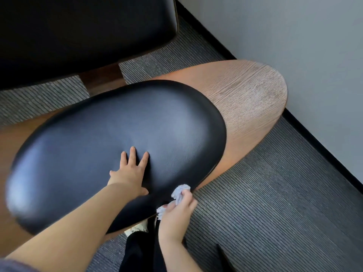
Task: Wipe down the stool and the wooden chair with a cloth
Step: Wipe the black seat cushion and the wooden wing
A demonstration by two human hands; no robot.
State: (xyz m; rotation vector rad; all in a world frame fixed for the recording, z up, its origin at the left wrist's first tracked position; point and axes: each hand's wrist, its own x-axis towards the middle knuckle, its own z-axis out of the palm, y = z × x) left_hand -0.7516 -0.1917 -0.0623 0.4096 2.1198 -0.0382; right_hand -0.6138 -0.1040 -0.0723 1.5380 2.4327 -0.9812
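Here your left hand [131, 169] lies flat, fingers spread, on the stool's black padded cushion [110, 146], holding nothing, probably to brace the stool while you wipe. Your right hand [174, 214] is closed around the bunched pale cloth [179, 191], pressed to the cushion's near rim above its wooden base [247, 99]. The wooden chair [78, 30] waits behind, apparently unwiped.

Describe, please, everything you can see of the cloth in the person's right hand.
The cloth is small, pale grey-blue and looks soft and fuzzy. It is bunched into a wad in the right hand, with tufts sticking out above and left of the fingers. It presses against the near edge of the black padded seat, above the carpet.
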